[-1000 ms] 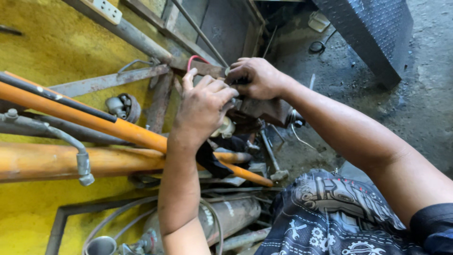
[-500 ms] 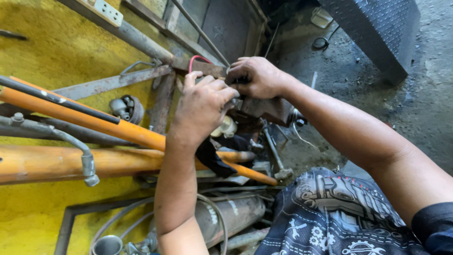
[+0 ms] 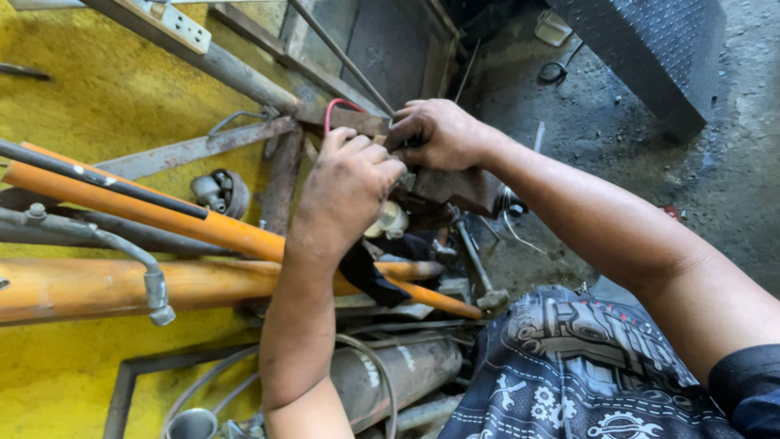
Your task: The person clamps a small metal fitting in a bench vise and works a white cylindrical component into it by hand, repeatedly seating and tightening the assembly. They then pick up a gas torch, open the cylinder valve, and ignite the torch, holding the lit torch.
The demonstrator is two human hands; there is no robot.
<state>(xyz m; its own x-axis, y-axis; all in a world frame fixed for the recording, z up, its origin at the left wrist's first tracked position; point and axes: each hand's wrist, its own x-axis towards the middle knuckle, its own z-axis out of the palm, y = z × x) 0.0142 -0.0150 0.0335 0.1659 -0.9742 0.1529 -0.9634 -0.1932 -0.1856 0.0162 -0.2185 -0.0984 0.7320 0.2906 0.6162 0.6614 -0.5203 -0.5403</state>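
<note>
Both hands stay curled together on the dark metal part (image 3: 455, 189) beside the red wire (image 3: 333, 110), left hand (image 3: 345, 191) and right hand (image 3: 439, 134) barely shifting from a moment ago, so the fiddling above the orange pipes (image 3: 162, 215) continues.

- Left hand (image 3: 349, 183): knuckles up, fingers curled over a dark metal part (image 3: 455, 189) of the machine; what it grips is hidden.
- Right hand (image 3: 439, 134): just beside the left, fingers bent down onto the same part; grip hidden.
- Red wire (image 3: 337, 110): loops up just behind both hands.
- Orange tubes (image 3: 162, 215): run slantwise under the left forearm, across the yellow body (image 3: 73, 106).
- Grey cylinder (image 3: 406, 370): lies low, near the left elbow.
- Rusty frame bars (image 3: 195, 150): above the tubes.
- Concrete floor (image 3: 650, 146): right, beside a dark chequered plate (image 3: 650, 49).
</note>
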